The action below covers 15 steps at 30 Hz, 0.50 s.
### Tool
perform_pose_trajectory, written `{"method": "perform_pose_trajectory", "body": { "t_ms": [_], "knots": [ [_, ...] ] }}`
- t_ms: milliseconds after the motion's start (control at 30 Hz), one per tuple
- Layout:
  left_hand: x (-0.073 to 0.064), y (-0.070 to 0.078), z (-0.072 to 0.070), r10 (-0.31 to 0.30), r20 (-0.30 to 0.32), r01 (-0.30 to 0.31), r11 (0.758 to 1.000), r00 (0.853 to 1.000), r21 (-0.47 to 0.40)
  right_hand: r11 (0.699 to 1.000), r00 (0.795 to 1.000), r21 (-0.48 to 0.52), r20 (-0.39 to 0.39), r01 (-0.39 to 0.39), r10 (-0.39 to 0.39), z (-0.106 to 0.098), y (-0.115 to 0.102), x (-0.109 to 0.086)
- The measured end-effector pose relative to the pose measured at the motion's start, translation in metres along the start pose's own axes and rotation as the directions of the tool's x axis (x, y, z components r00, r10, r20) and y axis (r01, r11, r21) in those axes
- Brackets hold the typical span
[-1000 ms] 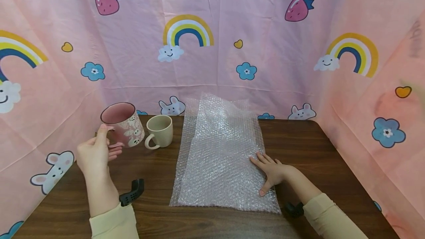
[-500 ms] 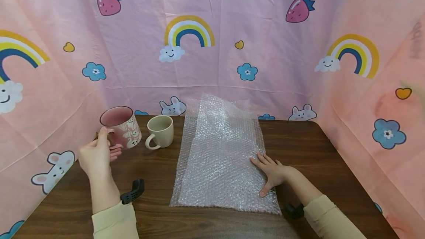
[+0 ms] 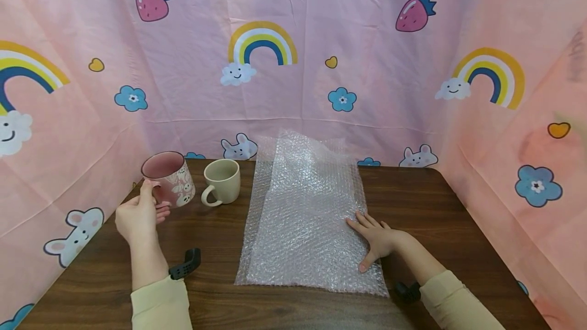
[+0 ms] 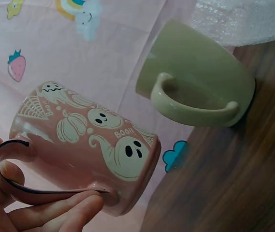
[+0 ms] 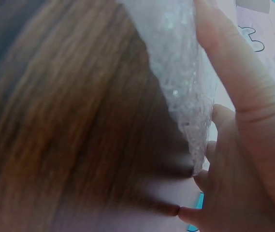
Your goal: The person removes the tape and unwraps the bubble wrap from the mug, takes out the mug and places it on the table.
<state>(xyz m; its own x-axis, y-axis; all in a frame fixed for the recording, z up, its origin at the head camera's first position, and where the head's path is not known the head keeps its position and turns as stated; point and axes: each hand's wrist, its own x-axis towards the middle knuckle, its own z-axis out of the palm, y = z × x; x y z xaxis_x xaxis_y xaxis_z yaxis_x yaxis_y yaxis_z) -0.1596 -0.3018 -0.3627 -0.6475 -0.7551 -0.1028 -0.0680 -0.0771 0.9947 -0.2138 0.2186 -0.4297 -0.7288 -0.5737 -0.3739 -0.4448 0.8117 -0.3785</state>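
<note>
My left hand (image 3: pixel 139 213) grips the handle of a pink mug (image 4: pixel 84 150) at the left of the table. White ghosts, a pumpkin and the word "BOO!!" decorate its side. In the left wrist view the thumb and fingers curl round the handle, and the mug's base shows raised above the wood. Just right of it stands a plain cream mug (image 3: pixel 223 182), upright, its handle turned to the left front. My right hand (image 3: pixel 378 238) lies with spread fingers on the right edge of a bubble wrap sheet (image 3: pixel 307 228), which is spread flat in layers.
The dark wooden table (image 3: pixel 426 218) reaches back to a pink patterned cloth (image 3: pixel 192 55) hung behind and at both sides. Bubble wrap covers the table's middle, its far end by the back cloth. A black wrist device (image 3: pixel 185 264) sits on the left forearm.
The left hand has lowered the pink mug a little and tilted it less, moving slightly right. The right hand stays in place on the bubble wrap.
</note>
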Motion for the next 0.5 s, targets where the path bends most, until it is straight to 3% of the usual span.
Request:
{"method": "perform_pose_trajectory", "body": {
  "t_ms": [500],
  "knots": [
    [0.012, -0.018, 0.003, -0.004, 0.016, 0.003, 0.998, 1.0, 0.062, 1.0, 1.0, 0.0, -0.007, -0.004, 0.004, 0.002, 0.002, 0.001]
  ]
}}
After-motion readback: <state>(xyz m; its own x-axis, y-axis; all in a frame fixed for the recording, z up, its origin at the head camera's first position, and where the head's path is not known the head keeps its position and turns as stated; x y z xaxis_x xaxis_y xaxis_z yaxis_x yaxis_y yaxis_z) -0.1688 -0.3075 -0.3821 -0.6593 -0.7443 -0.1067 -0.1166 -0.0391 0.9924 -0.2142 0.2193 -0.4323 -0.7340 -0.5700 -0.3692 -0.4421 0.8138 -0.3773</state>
